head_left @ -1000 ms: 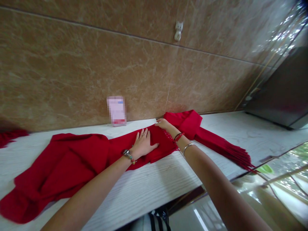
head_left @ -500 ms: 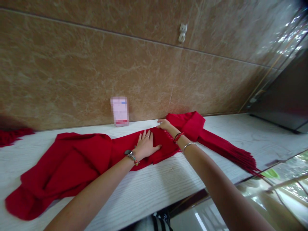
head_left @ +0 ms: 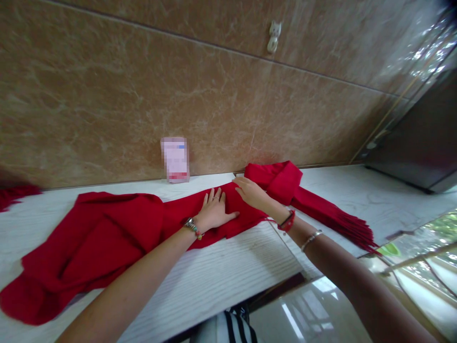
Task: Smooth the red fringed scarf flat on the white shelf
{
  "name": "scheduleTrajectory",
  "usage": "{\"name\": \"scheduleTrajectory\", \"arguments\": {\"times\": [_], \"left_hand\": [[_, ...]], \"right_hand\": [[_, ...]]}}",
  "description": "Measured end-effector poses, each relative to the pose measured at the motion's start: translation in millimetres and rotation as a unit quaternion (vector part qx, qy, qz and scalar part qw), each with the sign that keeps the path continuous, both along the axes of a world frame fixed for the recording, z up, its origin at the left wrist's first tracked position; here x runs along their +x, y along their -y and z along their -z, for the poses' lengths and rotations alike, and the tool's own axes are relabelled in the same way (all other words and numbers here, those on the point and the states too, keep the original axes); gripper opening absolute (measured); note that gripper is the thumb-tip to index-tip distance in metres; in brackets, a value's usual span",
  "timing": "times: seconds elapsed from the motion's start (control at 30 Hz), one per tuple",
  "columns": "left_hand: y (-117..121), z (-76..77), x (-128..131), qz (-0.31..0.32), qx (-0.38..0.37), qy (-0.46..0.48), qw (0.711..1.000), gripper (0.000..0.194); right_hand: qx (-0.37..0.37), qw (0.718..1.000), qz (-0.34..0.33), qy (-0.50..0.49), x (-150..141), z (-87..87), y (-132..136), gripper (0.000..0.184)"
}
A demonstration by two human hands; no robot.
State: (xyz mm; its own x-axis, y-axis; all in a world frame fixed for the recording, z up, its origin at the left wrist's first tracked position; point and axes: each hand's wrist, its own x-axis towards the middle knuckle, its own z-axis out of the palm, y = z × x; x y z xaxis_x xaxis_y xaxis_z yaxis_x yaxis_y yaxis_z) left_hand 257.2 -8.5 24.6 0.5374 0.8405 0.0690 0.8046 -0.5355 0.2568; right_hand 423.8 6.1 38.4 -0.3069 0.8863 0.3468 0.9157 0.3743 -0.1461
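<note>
And there was my left hand (head_left: pixel 214 212), palm down, fingers fanned wide and thumb out, flat on the red scarf (head_left: pixel 117 238)! The right hand (head_left: pixel 248 190) lay beyond it, fingers stretched out over the far right corner, holding nothing I could make out; whether its tips pressed or merely skimmed the cloth, I couldn't tell. The scarf ran along the bench (head_left: pixel 250 267), smooth under my hands but loose and rumpled to the left.

Here was the danger! That loose heap could have dragged the flat part askew if my left hand had eased off. Too hard a push, though, and the layers might have slid over one another, leaving the edges uneven. And look at the right wrist: the red bracelet (head_left: pixel 287 221) sat close to the scarf's right end, so a quick pull back could have snagged a thread.

Tight quarters, too! The second scarf (head_left: pixel 273 181) lay just beyond my right hand, its fringe (head_left: pixel 350 226) reaching the near edge on the right; a careless sweep could have shoved it off. The blurred pack (head_left: pixel 174 162) by the wall (head_left: pixel 117 95) seemed safe enough, unless the cloth got flung far.
</note>
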Motion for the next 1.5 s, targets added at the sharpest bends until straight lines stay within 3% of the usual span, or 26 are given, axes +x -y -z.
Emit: {"name": "scheduleTrajectory", "arguments": {"times": [0.13, 0.3, 0.5, 0.63, 0.73, 0.97, 1.17, 1.4, 1.5], "left_hand": [[12.1, -1.6, -5.2, 0.017, -0.03, -0.022, 0.999, 0.089], [28.0, 3.9, -16.2, 0.037, -0.001, -0.012, 0.999, 0.082], [52.2, -0.9, -37.5, 0.044, 0.014, -0.044, 0.998, 0.086], [68.4, -6.9, -49.9, 0.024, 0.048, -0.076, 0.996, 0.061], [73.9, -11.5, -51.1, 0.022, 0.07, -0.118, 0.99, 0.054], [79.7, -16.7, -50.7, 0.077, 0.184, -0.156, 0.967, 0.033], [78.7, -20.2, -53.7, 0.085, 0.194, -0.172, 0.962, 0.027], [84.9, -33.2, -54.5, 0.095, 0.222, -0.175, 0.954, 0.033], [89.3, -30.7, -54.8, 0.124, 0.225, -0.18, 0.95, 0.035]], "right_hand": [[-0.011, 0.988, -0.098, 0.121, 16.0, 21.4, 37.8, 0.039], [-0.029, 0.988, -0.122, 0.091, 23.9, 37.9, 42.7, 0.045], [-0.057, 0.995, -0.082, 0.027, 21.9, 16.6, 51.1, 0.046], [-0.044, 0.987, -0.148, 0.035, 19.6, -2.7, 74.2, 0.044], [-0.051, 0.98, -0.178, 0.078, 15.7, -8.4, 86.8, 0.036], [-0.027, 0.972, -0.19, 0.139, 12.3, -9.5, 91.2, 0.039], [-0.003, 0.966, -0.201, 0.162, 13.9, 0.6, 87.6, 0.047], [0.019, 0.982, -0.179, 0.059, 22.7, 11.3, 84.7, 0.041], [0.021, 0.981, -0.187, 0.034, 27.4, 15.1, 85.2, 0.038]]}}
